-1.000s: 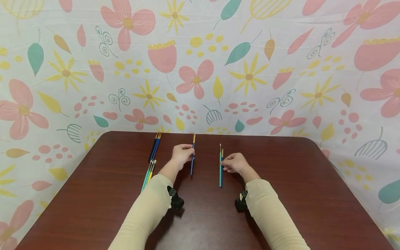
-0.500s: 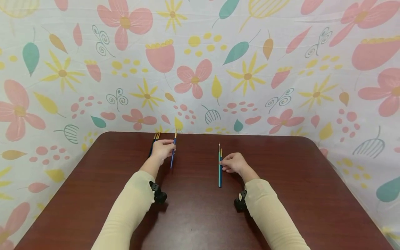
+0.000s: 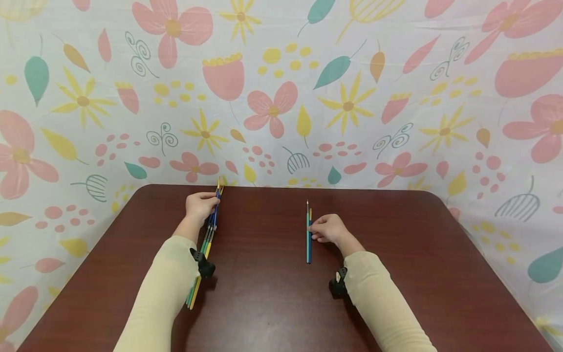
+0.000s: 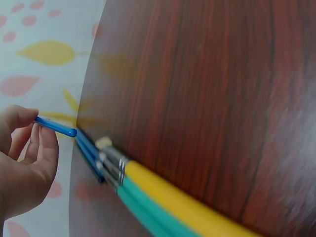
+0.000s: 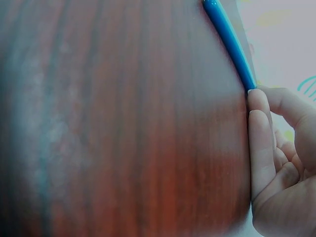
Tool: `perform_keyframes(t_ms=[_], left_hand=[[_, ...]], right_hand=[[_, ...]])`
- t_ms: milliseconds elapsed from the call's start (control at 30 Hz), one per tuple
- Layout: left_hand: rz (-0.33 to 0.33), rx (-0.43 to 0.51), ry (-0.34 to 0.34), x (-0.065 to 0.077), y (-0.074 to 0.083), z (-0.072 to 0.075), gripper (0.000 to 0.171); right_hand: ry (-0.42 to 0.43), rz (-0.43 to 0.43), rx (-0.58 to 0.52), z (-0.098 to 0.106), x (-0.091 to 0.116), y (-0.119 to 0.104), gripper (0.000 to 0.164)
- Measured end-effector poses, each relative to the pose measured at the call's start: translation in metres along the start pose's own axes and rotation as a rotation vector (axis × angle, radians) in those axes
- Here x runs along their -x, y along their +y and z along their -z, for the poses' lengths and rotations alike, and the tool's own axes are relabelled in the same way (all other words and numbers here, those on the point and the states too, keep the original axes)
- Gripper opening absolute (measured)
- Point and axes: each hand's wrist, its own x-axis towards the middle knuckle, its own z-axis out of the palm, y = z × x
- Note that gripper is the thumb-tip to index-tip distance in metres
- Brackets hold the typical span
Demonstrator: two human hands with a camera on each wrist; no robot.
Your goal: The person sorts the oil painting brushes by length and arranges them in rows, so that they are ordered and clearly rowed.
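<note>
My left hand (image 3: 200, 205) pinches a blue paintbrush (image 3: 217, 201), bristles pointing to the wall, over the back left of the table. In the left wrist view, blue and dark paintbrushes (image 4: 89, 153) lie just beneath that hand. Nearer to me lie a yellow paintbrush (image 4: 182, 200) and teal paintbrushes (image 4: 148, 210), side by side and partly behind the left wrist in the head view. Right of the middle, my right hand (image 3: 329, 228) pinches a blue paintbrush (image 5: 229, 42). Beside it, on its left, is a teal paintbrush (image 3: 308, 244); whether the fingers touch this one, I cannot tell.
A dark reddish-brown wooden table (image 3: 264, 303) carries everything. Its far edge meets a flower-patterned cloth (image 3: 272, 63). Black cameras are strapped to both wrists, the left camera (image 3: 203, 264) close over the yellow and teal brushes.
My left hand has carried its blue paintbrush leftward, from near the middle to over the other blue brushes. The right hand and its brush have stayed in place.
</note>
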Motion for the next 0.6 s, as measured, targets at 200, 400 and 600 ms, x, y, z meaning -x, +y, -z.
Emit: perform_keyframes(t_ms=[200, 400, 600], left_hand=[[0.034, -0.036, 0.039, -0.013, -0.007, 0.011, 0.034], [0.045, -0.067, 0.092, -0.020, -0.012, 0.017, 0.034], [0.049, -0.111, 0.062, -0.023, -0.016, 0.020, 0.036]], right_hand=[[-0.005, -0.002, -0.001, 0.001, 0.001, -0.001, 0.023], [-0.005, -0.004, -0.006, 0.001, 0.002, -0.003, 0.022], [0.005, -0.007, 0.007, 0.000, 0.003, -0.002, 0.021]])
